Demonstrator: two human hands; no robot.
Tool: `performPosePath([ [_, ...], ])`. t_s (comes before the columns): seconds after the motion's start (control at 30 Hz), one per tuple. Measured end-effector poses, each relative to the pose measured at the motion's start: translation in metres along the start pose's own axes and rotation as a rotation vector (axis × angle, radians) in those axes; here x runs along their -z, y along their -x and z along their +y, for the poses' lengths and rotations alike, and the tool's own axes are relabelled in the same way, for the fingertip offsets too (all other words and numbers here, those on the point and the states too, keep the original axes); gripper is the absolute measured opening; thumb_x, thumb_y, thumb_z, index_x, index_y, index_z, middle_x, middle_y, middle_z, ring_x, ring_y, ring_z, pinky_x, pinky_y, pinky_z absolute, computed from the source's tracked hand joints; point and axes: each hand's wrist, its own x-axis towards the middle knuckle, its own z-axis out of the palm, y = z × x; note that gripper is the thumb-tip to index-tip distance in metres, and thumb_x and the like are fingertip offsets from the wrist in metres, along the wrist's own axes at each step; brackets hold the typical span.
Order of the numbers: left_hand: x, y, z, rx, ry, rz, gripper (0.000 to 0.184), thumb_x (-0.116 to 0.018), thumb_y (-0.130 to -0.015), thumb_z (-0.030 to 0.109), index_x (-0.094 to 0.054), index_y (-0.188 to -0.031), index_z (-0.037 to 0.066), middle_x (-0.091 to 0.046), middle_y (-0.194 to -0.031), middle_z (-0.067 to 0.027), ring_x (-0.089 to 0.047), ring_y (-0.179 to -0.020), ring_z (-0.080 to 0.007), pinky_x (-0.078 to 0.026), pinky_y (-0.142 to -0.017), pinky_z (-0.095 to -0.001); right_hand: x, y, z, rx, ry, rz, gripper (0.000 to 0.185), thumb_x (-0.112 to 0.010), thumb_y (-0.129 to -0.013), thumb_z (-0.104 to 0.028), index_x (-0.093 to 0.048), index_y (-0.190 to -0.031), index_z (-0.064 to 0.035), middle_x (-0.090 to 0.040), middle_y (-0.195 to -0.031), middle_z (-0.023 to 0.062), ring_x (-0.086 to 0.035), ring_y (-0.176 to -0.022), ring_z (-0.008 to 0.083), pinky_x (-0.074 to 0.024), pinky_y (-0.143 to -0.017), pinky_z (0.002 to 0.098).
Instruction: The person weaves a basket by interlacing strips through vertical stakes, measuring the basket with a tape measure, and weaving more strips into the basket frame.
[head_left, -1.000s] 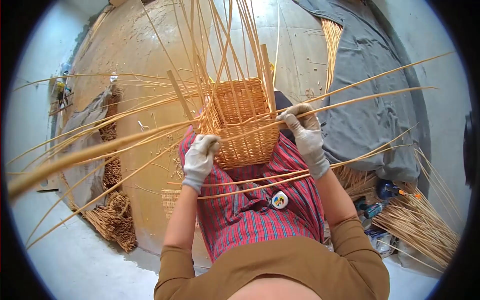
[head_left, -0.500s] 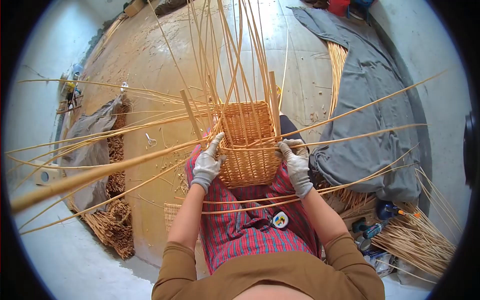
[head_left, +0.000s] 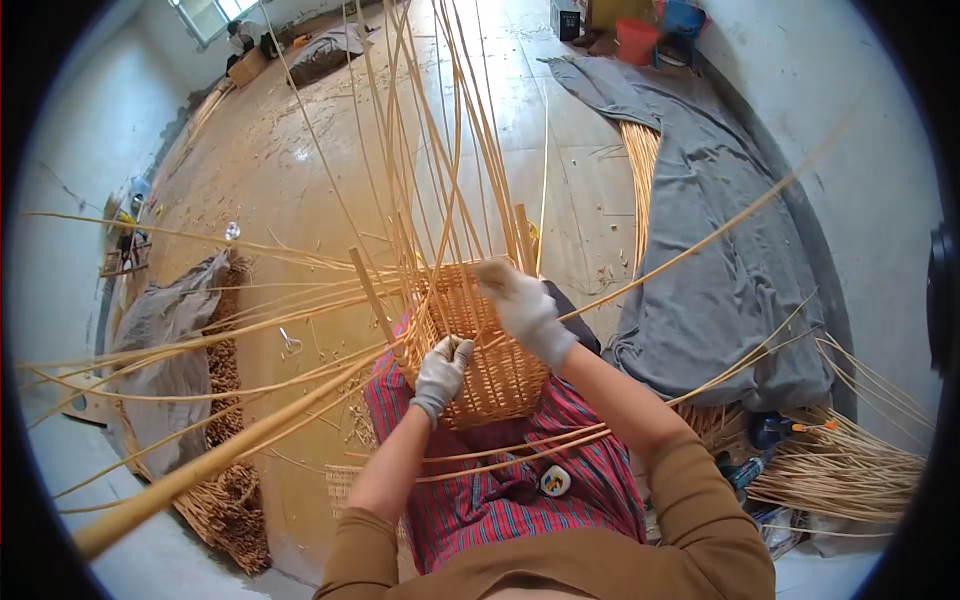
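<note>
A woven wicker basket (head_left: 500, 385) rests tilted on my lap, with long upright willow rods (head_left: 455, 130) rising from its far side and more rods (head_left: 190, 345) fanning out to the left. My gloved left hand (head_left: 441, 376) is closed at the near rim, thumb and fingers pinching a rod there. Over the basket's right part, my gloved right hand (head_left: 527, 312) is blurred by motion. Its fingers look bent, but whether they hold a rod cannot be made out. Beyond the right wrist, one long rod (head_left: 700, 245) stretches toward the upper right.
Grey cloth (head_left: 715, 250) covers rods on the right; a loose rod bundle (head_left: 840, 465) lies below it. At left, another cloth (head_left: 165, 320) partly covers stacked rods (head_left: 235, 480). A small white-handled tool (head_left: 290, 341) lies on the floor among scraps. Red and blue buckets stand far back.
My right hand has left the basket's right corner and moved up and left over it. My left hand has shifted right along the near rim. The view has tilted upward.
</note>
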Motion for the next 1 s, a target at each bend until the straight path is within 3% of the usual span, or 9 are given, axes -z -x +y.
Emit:
performPosePath([
  [0.07, -0.001, 0.002, 0.016, 0.112, -0.048, 0.030, 0.035, -0.057, -0.099, 0.040, -0.065, -0.092, 0.006, -0.061, -0.065, -0.0026, -0.056, -0.044, -0.0152, -0.046, -0.045, -0.0323, -0.043, -0.063, 0.021, 0.186, 0.334, -0.007, 0.054, -0.057, -0.090, 0.004, -0.050, -0.139, -0.0173, -0.056, -0.134, 0.0204, -0.060, -0.114, 0.0385, -0.0524, -0.091, 0.0354],
  [0.2, 0.014, -0.012, 0.068, 0.601, -0.108, -0.067, 0.050, -0.052, -0.098, 0.054, -0.067, -0.097, 0.006, -0.062, -0.066, -0.0044, -0.060, -0.060, -0.0148, -0.047, -0.058, -0.0313, -0.108, -0.106, 0.053, 0.385, 0.830, 0.368, 0.066, -0.059, -0.091, 0.000, -0.036, -0.151, -0.0194, -0.052, -0.138, 0.0188, -0.058, -0.119, 0.0338, -0.0510, -0.091, 0.0341],
  [0.27, 0.018, -0.024, 0.072, 0.741, -0.069, -0.115, 0.049, -0.052, -0.098, 0.051, -0.067, -0.100, 0.004, -0.065, -0.071, -0.0075, -0.064, -0.071, -0.0183, -0.049, -0.067, -0.0349, -0.122, -0.104, 0.039, 0.306, -0.301, 0.494, 0.068, -0.059, -0.094, -0.005, -0.031, -0.154, -0.0193, -0.057, -0.131, 0.0163, -0.062, -0.112, 0.0292, -0.0499, -0.087, 0.0335],
  [0.4, 0.012, -0.019, 0.039, 0.388, -0.415, -0.081, 0.038, -0.047, -0.100, 0.035, -0.063, -0.109, 0.003, -0.068, -0.087, -0.0232, -0.068, -0.081, -0.0355, -0.052, -0.075, -0.0448, -0.101, -0.064, -0.020, -0.166, -0.157, 0.463, 0.035, -0.067, -0.093, -0.015, -0.058, -0.126, -0.0070, -0.062, -0.106, 0.0062, -0.057, -0.085, 0.0131, -0.0486, -0.076, 0.0293],
  [0.43, 0.011, -0.016, 0.029, 0.287, -0.383, -0.043, 0.034, -0.046, -0.099, 0.031, -0.064, -0.108, 0.002, -0.068, -0.091, -0.0259, -0.066, -0.083, -0.0416, -0.051, -0.076, -0.0463, -0.103, -0.053, -0.011, 0.246, -0.216, 0.580, 0.024, -0.061, -0.098, -0.021, -0.060, -0.116, -0.0049, -0.061, -0.087, 0.0061, -0.054, -0.075, 0.0129, -0.0482, -0.069, 0.0287],
  [0.53, 0.011, -0.013, 0.055, 0.448, -0.129, -0.122, 0.032, -0.053, -0.100, 0.035, -0.064, -0.092, 0.006, -0.066, -0.072, -0.0114, -0.069, -0.065, -0.0236, -0.052, -0.055, -0.0380, -0.032, 0.028, 0.020, 0.332, -0.002, 0.567, 0.024, -0.051, -0.104, -0.026, -0.059, -0.107, -0.0037, -0.058, -0.076, 0.0060, -0.055, -0.068, 0.0141, -0.0497, -0.068, 0.0305],
  [0.6, 0.008, -0.019, 0.079, 0.767, 0.042, -0.131, 0.030, -0.056, -0.100, 0.038, -0.062, -0.091, 0.010, -0.063, -0.070, -0.0038, -0.064, -0.052, -0.0157, -0.048, -0.041, -0.0322, -0.008, 0.082, 0.098, -0.121, -0.829, 0.430, 0.030, -0.044, -0.106, -0.029, -0.056, -0.095, -0.0042, -0.053, -0.070, 0.0045, -0.054, -0.062, 0.0161, -0.0536, -0.069, 0.0355],
  [0.93, -0.012, -0.022, 0.084, 0.710, 0.320, 0.135, 0.048, -0.080, -0.082, 0.032, -0.036, -0.080, 0.012, -0.055, -0.064, -0.0052, -0.048, -0.030, -0.0169, -0.038, -0.025, -0.0322, 0.005, 0.093, 0.022, 0.045, -0.583, 0.211, 0.026, -0.049, -0.105, -0.027, -0.055, -0.094, -0.0037, -0.062, -0.075, 0.0066, -0.060, -0.066, 0.0140, -0.0521, -0.066, 0.0296],
  [1.0, -0.011, -0.011, 0.087, 0.667, 0.323, 0.139, 0.038, -0.077, -0.086, 0.031, -0.045, -0.088, 0.010, -0.051, -0.058, -0.0029, -0.053, -0.035, -0.0165, -0.040, -0.028, -0.0309, 0.041, 0.076, 0.044, -0.338, -0.489, 0.360, 0.018, -0.052, -0.103, -0.021, -0.056, -0.097, -0.0039, -0.067, -0.085, 0.0089, -0.064, -0.073, 0.0154, -0.0529, -0.067, 0.0295],
])
